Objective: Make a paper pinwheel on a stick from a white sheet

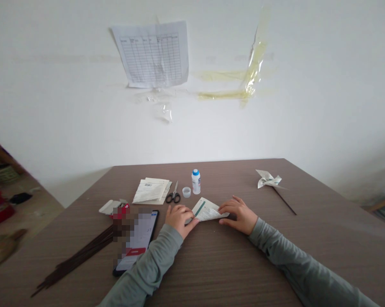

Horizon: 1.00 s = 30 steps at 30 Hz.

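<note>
A printed sheet of paper [206, 210], folded into a triangle, lies on the brown table between my two hands. My left hand [180, 218] pinches its left corner between thumb and fingers. At the opposite corner, my right hand [239, 214] grips the paper the same way, thumb below and fingers above. Just beyond the paper stand a white glue bottle [196, 182] with a blue cap and a small clear plastic cup [186, 192]. Black-handled scissors [173, 196] rest left of the cup.
Stacked paper squares [150, 190] lie at the back left, near a small red-and-white box [118, 207]. A phone [138, 243] and a bundle of thin dark sticks [77, 256] are left of my arm. A paper pinwheel [269, 180] on a stick lies at right.
</note>
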### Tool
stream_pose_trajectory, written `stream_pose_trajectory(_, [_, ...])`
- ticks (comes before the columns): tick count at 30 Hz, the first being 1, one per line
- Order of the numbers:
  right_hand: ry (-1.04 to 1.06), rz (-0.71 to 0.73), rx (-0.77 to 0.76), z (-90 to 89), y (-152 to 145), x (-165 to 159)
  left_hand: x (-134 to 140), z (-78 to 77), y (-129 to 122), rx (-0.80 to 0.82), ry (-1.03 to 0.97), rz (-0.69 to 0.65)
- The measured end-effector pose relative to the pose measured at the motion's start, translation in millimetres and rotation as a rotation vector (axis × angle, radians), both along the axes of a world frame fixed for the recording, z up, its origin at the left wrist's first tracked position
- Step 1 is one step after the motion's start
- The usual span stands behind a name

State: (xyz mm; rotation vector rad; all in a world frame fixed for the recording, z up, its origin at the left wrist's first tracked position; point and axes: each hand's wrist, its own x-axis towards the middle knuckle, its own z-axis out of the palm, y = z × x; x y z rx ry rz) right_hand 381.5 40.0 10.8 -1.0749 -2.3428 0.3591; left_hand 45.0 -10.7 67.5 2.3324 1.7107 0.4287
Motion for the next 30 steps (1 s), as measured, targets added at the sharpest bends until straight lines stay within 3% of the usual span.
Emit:
stream_pose_trajectory(4, [-0.002, 0.028, 0.026, 7.3, 0.0, 4.1, -1.9, -5.3, 4.9, -0.023, -0.011, 0.029])
stream_pose_trajectory(9, [0.028, -0.025, 0.100, -0.5, 2.9, 4.0, -1.8, -9.1, 5.5, -0.014, -0.043, 0.037])
stream_pose_trajectory(16, [0.034, -0.131, 0.085, -6.5, 0.2, -1.3, 0.6, -7.7, 5.1, -0.005, -0.061, 0.081])
stream_pose_trajectory(25, [-0.040, -0.134, 0.152, -3.0, -4.7, -8.0, 4.1, -21.5, 4.6, 0.095, -0.015, 0.023])
stream_pose_trajectory(30, [-0.076, -0.123, 0.201, -3.4, -5.5, -6.9, 2.3, -22.7, 7.5, 0.052, -0.012, 0.005])
